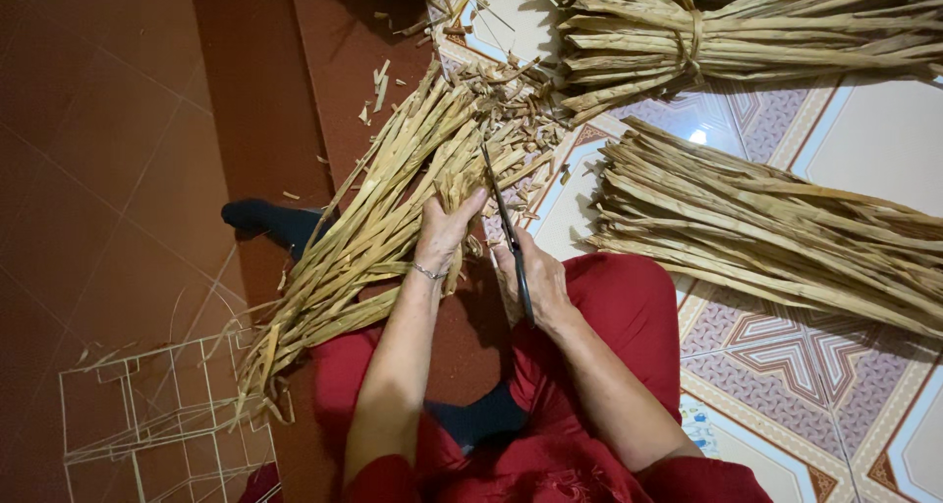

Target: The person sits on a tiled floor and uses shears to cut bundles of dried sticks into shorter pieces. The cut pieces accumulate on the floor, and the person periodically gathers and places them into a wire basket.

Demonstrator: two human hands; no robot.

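My left hand [447,230] grips a long bundle of dried straw-coloured plant strips [368,223] that lies across my lap and runs up toward the cut ends. My right hand [535,282] holds dark scissors [504,223], blades pointing up beside the bundle's upper end. Short cut-off bits [511,95] lie scattered just beyond the blades. I sit on the floor in red trousers [614,307] and dark socks.
A loose pile of the same strips [766,233] lies at right on the patterned tile floor [786,346]. A tied bundle [727,27] rests at top right. A thin wire frame [157,419] stands at lower left on a dark red floor.
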